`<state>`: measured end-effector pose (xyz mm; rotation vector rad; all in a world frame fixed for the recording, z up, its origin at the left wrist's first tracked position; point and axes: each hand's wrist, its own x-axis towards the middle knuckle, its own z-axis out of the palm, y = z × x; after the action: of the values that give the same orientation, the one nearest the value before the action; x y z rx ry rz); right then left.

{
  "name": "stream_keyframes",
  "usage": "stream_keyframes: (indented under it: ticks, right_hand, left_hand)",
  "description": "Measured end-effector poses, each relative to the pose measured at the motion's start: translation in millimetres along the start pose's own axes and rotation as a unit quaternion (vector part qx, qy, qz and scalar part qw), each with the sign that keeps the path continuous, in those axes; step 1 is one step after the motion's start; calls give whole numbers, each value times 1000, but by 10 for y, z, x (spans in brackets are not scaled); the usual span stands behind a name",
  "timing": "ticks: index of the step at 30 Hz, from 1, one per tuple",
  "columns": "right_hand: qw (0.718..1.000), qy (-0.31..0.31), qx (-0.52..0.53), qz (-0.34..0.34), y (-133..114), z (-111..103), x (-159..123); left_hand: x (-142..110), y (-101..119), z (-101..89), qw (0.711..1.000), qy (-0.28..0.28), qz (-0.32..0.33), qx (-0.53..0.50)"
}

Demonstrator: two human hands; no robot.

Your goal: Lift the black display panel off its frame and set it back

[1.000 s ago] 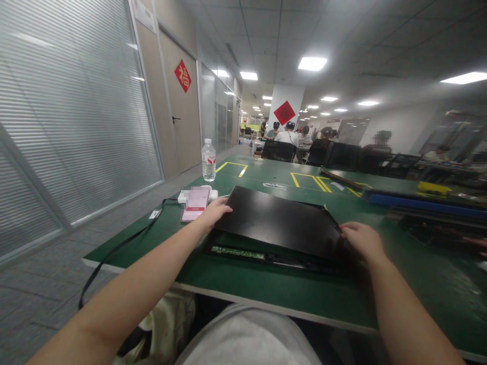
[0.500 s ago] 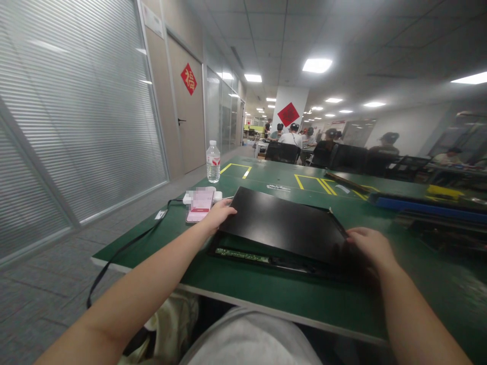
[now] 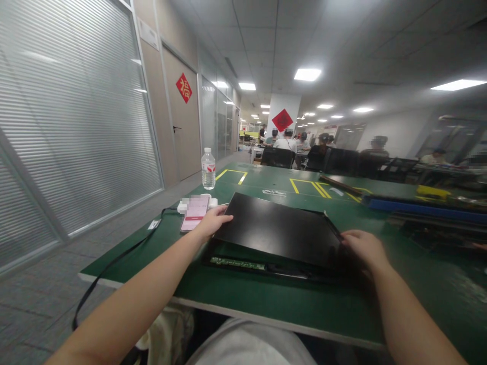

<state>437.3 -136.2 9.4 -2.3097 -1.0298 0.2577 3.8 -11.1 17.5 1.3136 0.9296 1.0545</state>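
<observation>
A thin black display panel (image 3: pixel 279 228) lies tilted between my two hands, its near edge raised above a black frame (image 3: pixel 304 272). My left hand (image 3: pixel 213 221) is closed on the panel's left edge, thumb on top. At the right edge my right hand (image 3: pixel 366 248) grips the panel's side, its fingers partly hidden beneath and behind it. Whether the right fingers also touch the frame, I cannot tell. In the gap under the near edge shows a green circuit board strip (image 3: pixel 238 263). The panel covers most of the frame.
On the green table (image 3: pixel 243 294), a phone (image 3: pixel 195 215) lies beside a white object left of the panel, near a black cable (image 3: pixel 125 248). Behind stands a water bottle (image 3: pixel 208 171). A blue bar (image 3: pixel 418 205) and dark parts lie right. Several people sit farther back.
The camera view has shifted slightly, so the scene sits a little lower and further left. Both hands keep their hold on the panel, which has hardly moved over the frame.
</observation>
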Motion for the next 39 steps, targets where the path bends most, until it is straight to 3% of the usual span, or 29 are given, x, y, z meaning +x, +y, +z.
stream_keyframes:
  ticks: [5, 14, 20, 27, 39]
  right_hand:
    - [1000, 9, 1, -11, -6, 4, -8]
    - [999, 17, -5, -28, 49, 35, 56]
    - [999, 6, -14, -28, 40, 24, 42]
    - [999, 5, -16, -28, 2, -13, 9]
    - [1000, 14, 0, -28, 52, 0, 61]
  left_hand:
    - [58, -107, -73, 991, 38, 14, 127]
    - [101, -184, -90, 956, 22, 67, 284]
    - [121, -158, -87, 918, 25, 115, 379]
    - [177, -225, -121, 925, 66, 97, 362]
    - [228, -249, -174, 905, 50, 114, 406]
